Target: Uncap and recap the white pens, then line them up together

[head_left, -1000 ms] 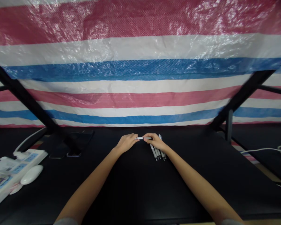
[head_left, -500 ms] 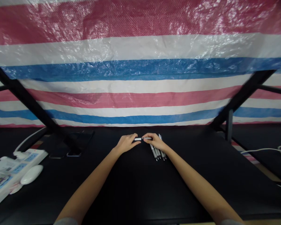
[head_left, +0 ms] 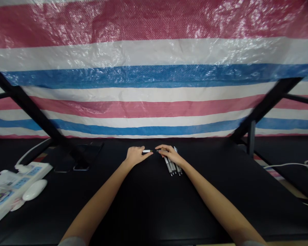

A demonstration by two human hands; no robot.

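The right hand is pinching a slim white-and-black pen, which is lying level at 12 o'clock over the black tabletop. The left hand is curling beside its white end, grip unclear. Slim grey-and-white pens are lying at the right hand's 6 o'clock.

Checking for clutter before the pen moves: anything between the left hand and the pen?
Nothing visible. The white end of the pen lies right at the fingertips of the left hand, with no object between them. The right hand is on its dark end. The other pens lie under the right hand, off to that side.
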